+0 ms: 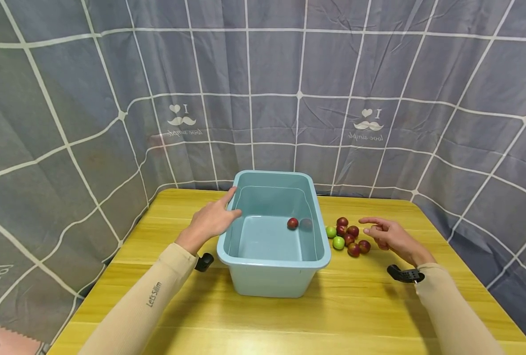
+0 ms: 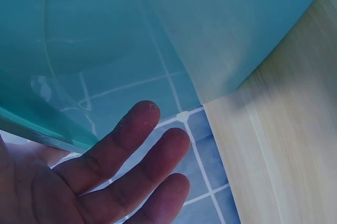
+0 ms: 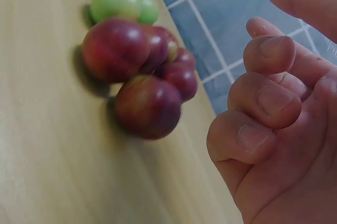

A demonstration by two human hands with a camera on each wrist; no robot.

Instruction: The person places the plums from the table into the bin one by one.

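A light blue plastic tub stands on the table, with one dark red plum on its floor. My left hand holds the tub's left rim, its thumb over the edge. In the left wrist view, three fingers of that hand spread below the rim, beside the outer wall. My right hand hovers just right of several dark red plums. Its index finger reaches out while the other fingers bend inward, holding nothing. Two round green fruits lie between the plums and the tub.
The yellow wooden table runs under everything. A grey curtain with white grid lines hangs behind it and along both sides. A black strap mount sits on the right wrist, and another on the left.
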